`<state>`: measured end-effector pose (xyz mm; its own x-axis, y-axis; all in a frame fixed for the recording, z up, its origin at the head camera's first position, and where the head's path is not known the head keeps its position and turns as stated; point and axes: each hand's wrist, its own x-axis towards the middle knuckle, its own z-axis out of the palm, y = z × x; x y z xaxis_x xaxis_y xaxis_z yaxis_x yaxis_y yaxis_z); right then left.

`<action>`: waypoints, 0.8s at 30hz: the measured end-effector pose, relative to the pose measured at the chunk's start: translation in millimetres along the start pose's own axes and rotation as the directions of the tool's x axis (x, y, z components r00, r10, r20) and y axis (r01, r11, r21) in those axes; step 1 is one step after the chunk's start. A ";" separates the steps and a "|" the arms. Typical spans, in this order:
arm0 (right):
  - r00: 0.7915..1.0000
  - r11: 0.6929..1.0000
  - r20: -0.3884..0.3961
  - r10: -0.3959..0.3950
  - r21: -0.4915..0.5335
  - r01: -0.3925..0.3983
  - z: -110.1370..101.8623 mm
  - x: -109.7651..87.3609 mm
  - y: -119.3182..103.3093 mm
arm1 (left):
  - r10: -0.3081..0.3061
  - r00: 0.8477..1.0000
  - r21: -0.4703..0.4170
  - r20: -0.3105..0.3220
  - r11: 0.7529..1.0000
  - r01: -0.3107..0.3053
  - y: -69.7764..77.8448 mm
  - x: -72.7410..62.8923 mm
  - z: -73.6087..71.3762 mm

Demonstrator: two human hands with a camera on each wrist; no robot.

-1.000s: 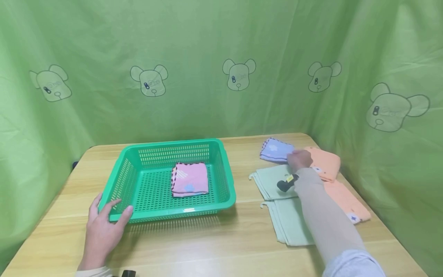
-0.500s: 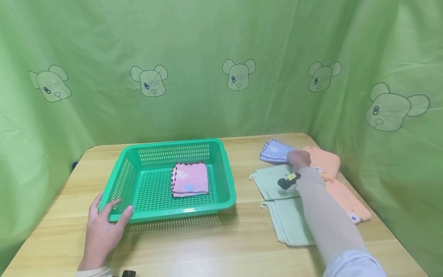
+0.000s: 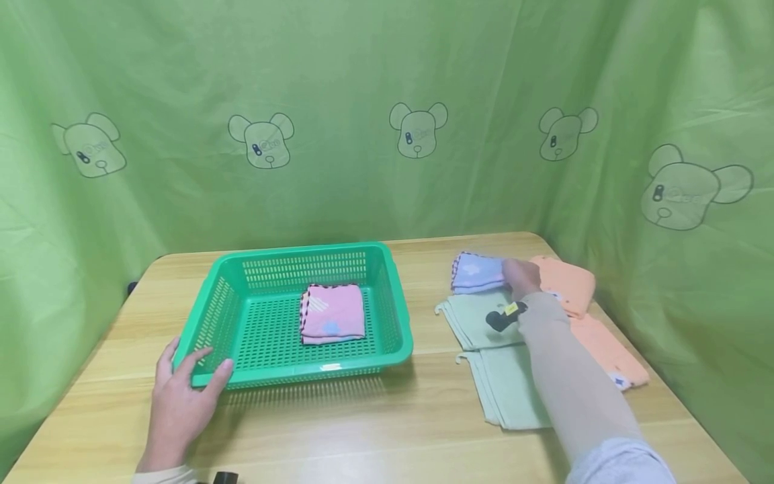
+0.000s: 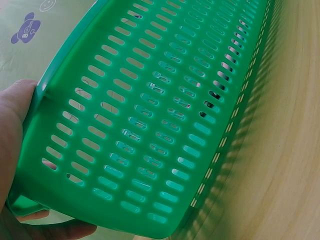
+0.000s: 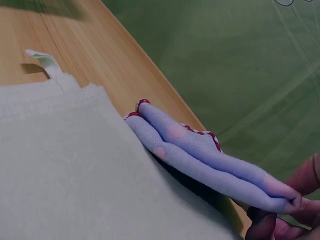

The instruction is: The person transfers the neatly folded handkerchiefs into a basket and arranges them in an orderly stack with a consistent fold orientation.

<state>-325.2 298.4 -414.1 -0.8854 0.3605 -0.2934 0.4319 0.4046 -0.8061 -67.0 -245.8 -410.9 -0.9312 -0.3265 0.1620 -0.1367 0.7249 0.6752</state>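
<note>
Fingers (image 3: 192, 361) of the left hand (image 3: 181, 407) hook over the rim of the green basket (image 3: 284, 374) at its near left corner, the thumb lying along the near side, so that the hand grips the rim. The basket stands on the left part of the wooden tabletop (image 3: 363, 444), its far rim close to the back edge. On the slatted basket floor, right of the middle, lies a folded pink cloth (image 3: 332, 311) with dark checked edging down its left side.

Further right, near the far right corner of the tabletop, is a folded blue cloth (image 3: 476, 272), edged in a check as well. The right hand (image 3: 523, 275) pinches it by its right end between thumb and fingers; the right wrist view shows a dark gap under part of it, though I cannot tell whether its other end touches anything.

Just nearer lie two folded pale green cloths, the far one (image 3: 474, 316) and the near one (image 3: 514, 396), each with a small loop at its far left corner. The right sleeve (image 3: 568, 376) crosses over both. Along the right edge of the tabletop lie two orange cloths, one (image 3: 565, 286) towards the far corner and another (image 3: 607, 349) nearer. Behind everything hangs a green curtain (image 3: 338, 67) with printed bear heads.
</note>
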 end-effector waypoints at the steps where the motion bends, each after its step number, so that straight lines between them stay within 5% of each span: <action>1: 1.000 0.999 -0.013 0.027 0.030 -0.026 1.1 0.4 -0.5 | 0.000 1.000 -0.001 0.000 1.000 0.000 0.1 -0.1 0.0; 12: 1.000 0.999 -0.004 -0.027 0.017 0.028 0.6 -3.6 2.8 | 0.006 1.000 -0.004 -0.014 1.000 -0.006 -0.1 -0.6 0.4; 24: 0.999 0.984 0.028 0.016 0.176 -0.021 3.5 -1.9 -0.2 | -0.004 1.000 -0.003 0.003 1.000 0.004 0.1 0.0 -0.4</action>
<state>-324.2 294.7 -415.2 -0.8829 0.3429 -0.3207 0.4130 0.2425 -0.8778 -66.8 -246.0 -410.5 -0.9315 -0.3281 0.1573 -0.1395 0.7214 0.6783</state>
